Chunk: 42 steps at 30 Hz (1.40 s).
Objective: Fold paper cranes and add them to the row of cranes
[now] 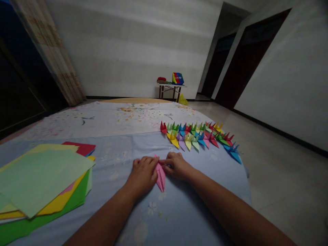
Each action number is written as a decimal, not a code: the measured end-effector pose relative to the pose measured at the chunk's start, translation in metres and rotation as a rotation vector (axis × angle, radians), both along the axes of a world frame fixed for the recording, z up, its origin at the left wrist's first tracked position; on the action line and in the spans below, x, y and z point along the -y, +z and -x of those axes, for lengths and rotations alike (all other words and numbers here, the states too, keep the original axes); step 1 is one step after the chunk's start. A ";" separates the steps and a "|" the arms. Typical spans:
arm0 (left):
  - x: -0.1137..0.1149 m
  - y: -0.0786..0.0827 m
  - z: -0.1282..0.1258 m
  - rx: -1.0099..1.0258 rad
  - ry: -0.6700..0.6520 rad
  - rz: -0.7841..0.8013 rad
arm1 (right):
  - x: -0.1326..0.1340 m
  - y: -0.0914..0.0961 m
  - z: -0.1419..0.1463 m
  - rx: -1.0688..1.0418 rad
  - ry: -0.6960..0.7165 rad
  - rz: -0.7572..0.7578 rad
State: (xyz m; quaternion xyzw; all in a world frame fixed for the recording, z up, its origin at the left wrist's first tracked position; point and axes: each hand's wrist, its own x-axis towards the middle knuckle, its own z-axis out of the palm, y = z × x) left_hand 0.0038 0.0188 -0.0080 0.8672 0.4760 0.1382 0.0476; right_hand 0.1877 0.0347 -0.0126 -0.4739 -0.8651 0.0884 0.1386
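A pink folded paper (160, 177), shaped like a narrow pointed diamond with a centre slit, lies on the blue cloth in front of me. My left hand (144, 173) rests over its left side, fingers together near the upper end and thumb along the edge, holding it against the table. From the right, my right hand (176, 165) has its index finger and thumb pinched at the upper part of the paper, the other fingers curled. Both hands meet there, so much of the paper's top is covered; only a small pink tip shows above the fingers.
Loose coloured paper sheets (51, 177) are piled at the left. Several folded paper cranes (188, 139) stand in rows at the back right, near the edge of the round table. A floral cloth (107, 118) covers the far side. Beyond stands a small table (170, 85) with a colourful box.
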 end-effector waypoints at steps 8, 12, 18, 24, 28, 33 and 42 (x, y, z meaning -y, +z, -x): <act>0.000 0.001 -0.002 -0.024 0.004 -0.037 | 0.001 -0.005 -0.004 -0.008 0.001 -0.017; 0.000 0.000 -0.003 -0.028 0.010 -0.041 | 0.002 -0.007 -0.004 0.004 0.005 -0.033; 0.000 -0.001 -0.003 -0.043 0.009 -0.043 | 0.005 -0.004 -0.003 0.019 -0.005 -0.016; -0.001 -0.002 -0.003 -0.048 0.019 -0.052 | 0.006 -0.003 -0.003 0.051 0.011 -0.042; -0.002 -0.003 -0.003 -0.057 0.018 -0.058 | 0.010 -0.004 -0.003 0.045 -0.005 -0.075; -0.001 -0.004 -0.002 -0.054 0.010 -0.056 | 0.016 -0.007 -0.008 -0.087 0.003 -0.075; -0.001 -0.005 -0.002 -0.041 0.003 -0.060 | 0.020 -0.004 -0.013 -0.067 0.062 -0.059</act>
